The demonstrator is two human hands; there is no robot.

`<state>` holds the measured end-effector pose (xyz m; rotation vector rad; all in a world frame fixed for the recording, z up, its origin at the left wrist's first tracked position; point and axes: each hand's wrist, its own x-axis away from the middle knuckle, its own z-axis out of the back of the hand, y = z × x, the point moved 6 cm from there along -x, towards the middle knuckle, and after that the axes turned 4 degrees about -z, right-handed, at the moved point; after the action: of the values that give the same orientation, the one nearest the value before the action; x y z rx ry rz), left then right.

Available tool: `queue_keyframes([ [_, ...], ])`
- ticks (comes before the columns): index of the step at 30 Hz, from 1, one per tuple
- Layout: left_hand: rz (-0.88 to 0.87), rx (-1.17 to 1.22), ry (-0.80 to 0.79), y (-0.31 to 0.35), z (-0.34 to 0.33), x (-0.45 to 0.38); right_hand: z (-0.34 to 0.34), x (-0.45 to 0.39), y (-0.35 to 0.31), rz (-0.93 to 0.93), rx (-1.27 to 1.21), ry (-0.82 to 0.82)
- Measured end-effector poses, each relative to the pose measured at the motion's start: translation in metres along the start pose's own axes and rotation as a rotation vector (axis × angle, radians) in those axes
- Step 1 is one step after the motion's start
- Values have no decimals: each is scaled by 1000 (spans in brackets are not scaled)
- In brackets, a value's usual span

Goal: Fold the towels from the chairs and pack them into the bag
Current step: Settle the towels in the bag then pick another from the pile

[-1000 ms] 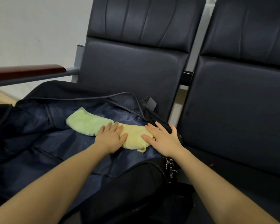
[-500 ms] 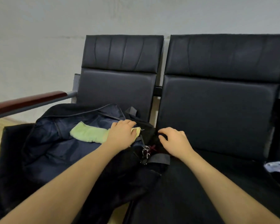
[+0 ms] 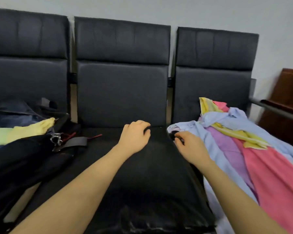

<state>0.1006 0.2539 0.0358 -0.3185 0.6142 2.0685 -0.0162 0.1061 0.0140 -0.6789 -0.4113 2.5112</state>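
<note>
Three chairs are standing abreast. The left hand and right hand are hovering loosely curled, holding nothing. One towel is lying in the bag left of the fingers; a towel pile is lying just right.

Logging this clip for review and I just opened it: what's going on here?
A person is packing towels into a dark bag on the left chair; one folded yellow-green towel already lies in it. Both hands hang over the bare middle seat, holding nothing: the left hand loosely curled, the right hand reaching toward the heap of unfolded towels on the right chair.
</note>
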Motion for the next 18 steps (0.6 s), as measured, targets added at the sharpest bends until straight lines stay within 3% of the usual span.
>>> queue_keyframes([
  [9,-98,184,-171,124,-129,-37,28,37,168,-240,408,-74],
  [15,-47,142,-329,147,-203,-45,12,44,190,-218,430,-51],
  [18,24,88,-319,148,-223,-41,14,39,193,-253,340,32],
])
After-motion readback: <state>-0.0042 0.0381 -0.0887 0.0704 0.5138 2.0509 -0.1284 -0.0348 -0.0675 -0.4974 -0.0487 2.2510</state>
